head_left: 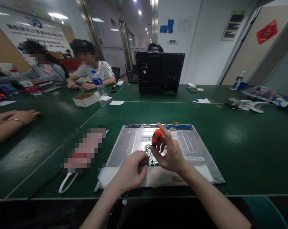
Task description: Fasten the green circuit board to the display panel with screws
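A silver flat display panel (117, 149) lies on the green table in front of me, with a blue strip (136, 126) along its far edge. On its middle sits a small circuit board (154, 157), partly covered by my hands. My right hand (171, 152) grips a screwdriver (157, 136) with an orange and black handle, index finger raised by the handle's top. The screwdriver is tilted, its shaft pointing down to the board's left edge. Beside the tip, my left hand (134, 168) has its fingers curled together at the board; what they hold, if anything, is hidden.
A blurred pinkish item (86, 148) with a white loop lies left of the panel. Another person's hands (19, 117) rest farther left. Across the table (232, 140) are a small open box (86, 100), a water bottle (98, 83), a black monitor frame (160, 73) and two seated people.
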The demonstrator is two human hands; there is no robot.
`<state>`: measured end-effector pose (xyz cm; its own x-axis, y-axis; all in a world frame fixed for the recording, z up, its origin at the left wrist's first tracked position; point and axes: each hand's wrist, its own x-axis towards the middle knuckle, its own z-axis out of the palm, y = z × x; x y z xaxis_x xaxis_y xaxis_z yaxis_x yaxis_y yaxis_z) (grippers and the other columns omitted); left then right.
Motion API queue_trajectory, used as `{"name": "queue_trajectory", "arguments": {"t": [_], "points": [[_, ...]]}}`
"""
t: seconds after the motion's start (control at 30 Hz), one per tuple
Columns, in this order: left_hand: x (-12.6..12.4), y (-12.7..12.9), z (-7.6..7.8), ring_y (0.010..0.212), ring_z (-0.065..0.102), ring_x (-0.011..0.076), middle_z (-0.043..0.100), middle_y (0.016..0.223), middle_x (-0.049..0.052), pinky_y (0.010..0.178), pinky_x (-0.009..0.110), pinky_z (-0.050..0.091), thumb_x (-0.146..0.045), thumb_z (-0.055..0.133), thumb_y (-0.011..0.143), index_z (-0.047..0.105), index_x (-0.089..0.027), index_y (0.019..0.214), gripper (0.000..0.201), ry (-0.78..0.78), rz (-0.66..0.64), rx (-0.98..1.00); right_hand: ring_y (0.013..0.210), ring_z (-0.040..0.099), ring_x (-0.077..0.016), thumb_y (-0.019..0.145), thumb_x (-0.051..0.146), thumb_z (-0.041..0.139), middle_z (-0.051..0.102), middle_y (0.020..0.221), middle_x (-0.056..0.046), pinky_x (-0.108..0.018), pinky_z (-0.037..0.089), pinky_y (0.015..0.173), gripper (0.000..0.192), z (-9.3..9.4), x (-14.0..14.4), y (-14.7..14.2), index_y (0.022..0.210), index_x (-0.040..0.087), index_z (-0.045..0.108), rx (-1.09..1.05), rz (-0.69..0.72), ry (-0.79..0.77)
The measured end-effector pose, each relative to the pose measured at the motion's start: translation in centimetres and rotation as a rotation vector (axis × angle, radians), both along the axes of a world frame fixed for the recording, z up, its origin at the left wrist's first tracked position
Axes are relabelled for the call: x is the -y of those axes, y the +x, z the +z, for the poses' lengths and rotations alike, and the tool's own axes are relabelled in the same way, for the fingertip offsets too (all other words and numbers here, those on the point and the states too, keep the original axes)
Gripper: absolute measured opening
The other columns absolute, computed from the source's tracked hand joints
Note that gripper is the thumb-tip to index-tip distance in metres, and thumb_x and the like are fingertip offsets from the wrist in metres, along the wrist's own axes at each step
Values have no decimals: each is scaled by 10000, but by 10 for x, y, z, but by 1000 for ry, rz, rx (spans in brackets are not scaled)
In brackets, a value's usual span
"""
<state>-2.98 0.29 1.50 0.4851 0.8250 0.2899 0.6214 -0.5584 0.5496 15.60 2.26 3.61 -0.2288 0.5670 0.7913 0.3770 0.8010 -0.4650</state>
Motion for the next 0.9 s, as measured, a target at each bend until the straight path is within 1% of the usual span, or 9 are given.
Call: {"name": "queue_trajectory", "arguments": {"t": [0.23,0.4,0.47,0.53,0.63,0.7,0.77,0.83,0.9], "points": [[-2,-7,7,730,614,194,642,770,38,644,287,481,-241,449,857,594,-184,835,157,-39,141,171,549,572,-109,892,231,577,611,799,24,-225,467,444,732,7,-6,13,1516,280,198,-117,-61,-57],[-10,-15,17,809,637,224,680,862,70,546,263,471,-340,479,875,620,-187,895,209,-58,290,172,558,578,-110,877,274,593,644,822,20,-234,474,456,698,23,-8,35,1482,269,245,-220,-138,-223],[-14,-10,20,823,645,226,695,918,77,566,276,484,-345,492,873,615,-187,935,209,-49,342,165,558,574,-118,855,299,622,651,807,17,-245,467,459,716,27,-9,46,1471,244,262,-222,-175,-280],[-18,3,23,818,654,218,703,919,72,661,311,517,-324,501,873,603,-186,958,191,-16,348,173,560,570,-124,841,304,632,643,781,21,-252,454,466,721,28,-11,56,1466,231,279,-233,-204,-304],[-24,30,27,833,665,210,707,959,77,685,314,522,-285,480,902,590,-185,1022,191,-11,247,174,534,527,-116,833,313,637,595,714,50,-259,432,483,709,26,-17,70,1456,227,310,-233,-254,-334],[-31,44,32,880,671,216,711,989,79,741,328,523,-254,481,918,599,-188,1034,178,-17,162,66,535,510,-114,831,331,646,565,689,63,-265,432,511,708,23,-22,80,1451,217,324,-240,-263,-364],[-40,50,39,963,668,246,718,1030,91,837,368,512,-245,509,917,618,-185,1032,169,-10,122,-112,567,531,-122,828,355,651,596,741,43,-270,445,535,721,19,-28,89,1448,208,314,-253,-228,-415],[-54,47,47,1056,653,282,709,1126,118,900,400,492,-247,506,928,633,-166,1071,208,-20,127,-298,563,527,-121,816,368,655,605,759,38,-275,452,546,723,16,-33,98,1437,207,321,-246,-191,-454],[-68,37,54,1099,647,296,701,1173,131,918,395,484,-267,513,933,642,-157,1109,244,-62,152,-452,551,505,-115,800,360,663,580,735,47,-266,443,535,714,13,-39,106,1419,199,345,-231,-174,-483]]}}
